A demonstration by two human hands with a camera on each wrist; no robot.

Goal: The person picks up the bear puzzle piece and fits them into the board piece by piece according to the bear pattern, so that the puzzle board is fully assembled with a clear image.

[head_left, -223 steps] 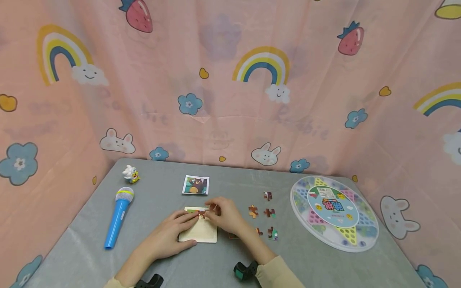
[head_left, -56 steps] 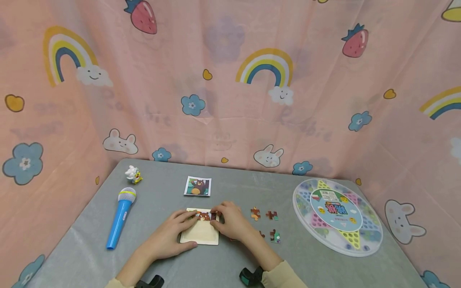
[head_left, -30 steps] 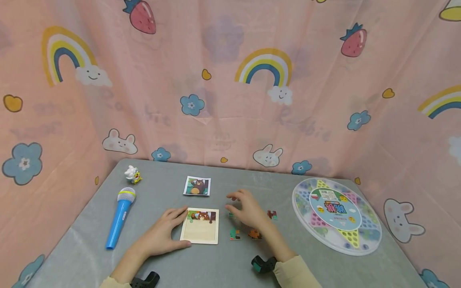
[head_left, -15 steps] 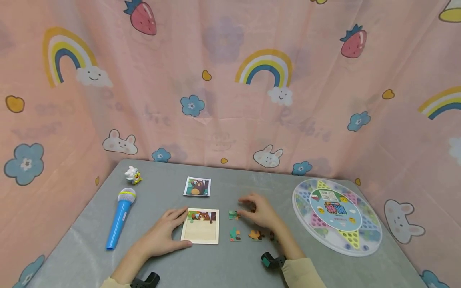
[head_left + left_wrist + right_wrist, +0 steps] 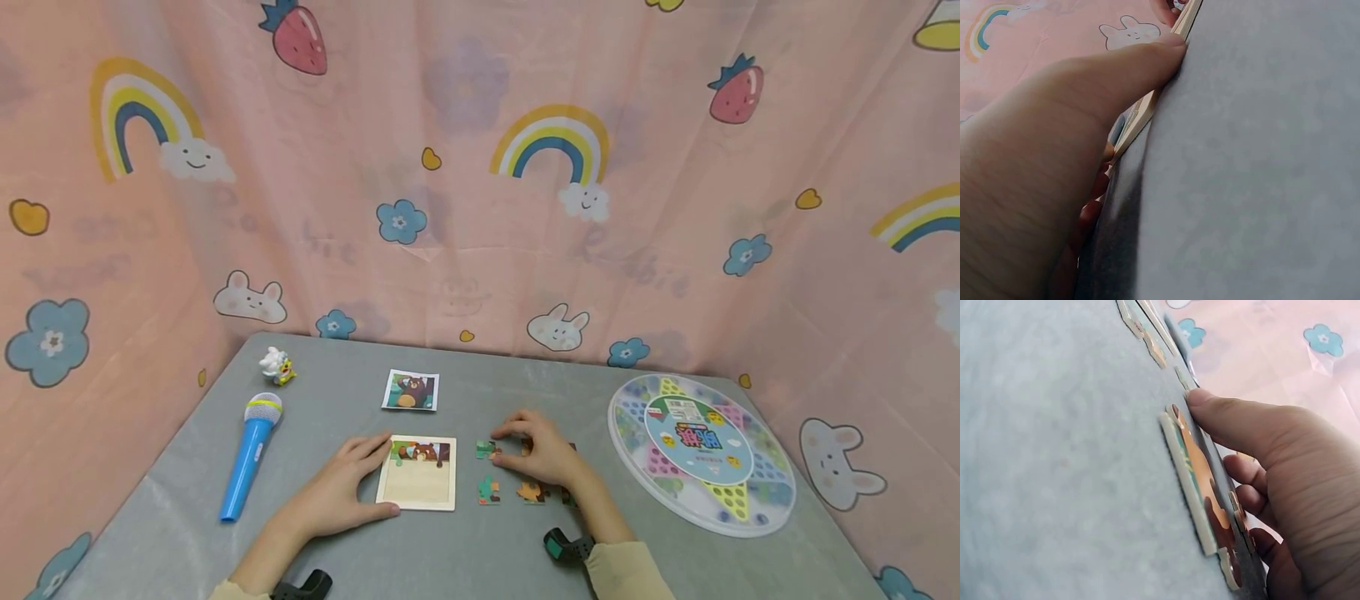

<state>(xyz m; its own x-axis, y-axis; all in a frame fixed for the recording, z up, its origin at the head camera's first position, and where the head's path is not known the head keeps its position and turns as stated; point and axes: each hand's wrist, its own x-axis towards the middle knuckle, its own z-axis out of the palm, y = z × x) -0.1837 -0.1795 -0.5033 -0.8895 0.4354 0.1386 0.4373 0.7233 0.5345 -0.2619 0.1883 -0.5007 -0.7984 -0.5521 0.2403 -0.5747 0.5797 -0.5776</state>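
My left hand [image 5: 333, 492] rests along the left side of a wooden jigsaw tray [image 5: 416, 492]. Its fingertips touch the far left corner, and in the left wrist view the thumb [image 5: 1141, 62] presses the near edge. Bear puzzle pieces [image 5: 423, 452] fill the tray's top row; bare wood shows below. To the right, thumb and index finger of my right hand [image 5: 543, 450] stand astride a green jigsaw piece [image 5: 485, 450] lying on the table; a firm pinch does not show. In the right wrist view the thumb [image 5: 1229, 412] meets a piece's edge.
More loose pieces lie around the right hand, among them a green one [image 5: 489, 490] and an orange one [image 5: 532, 492]; the hand partly covers others. A bear picture card [image 5: 411, 390], blue microphone [image 5: 251, 458], small figurine [image 5: 277, 365] and round game board [image 5: 701, 450] surround the tray.
The right hand has left the tray and moved right, then lowered towards the green piece. A dark piece from the far right now fills the top row's right end. The left hand slid to the tray's edge.
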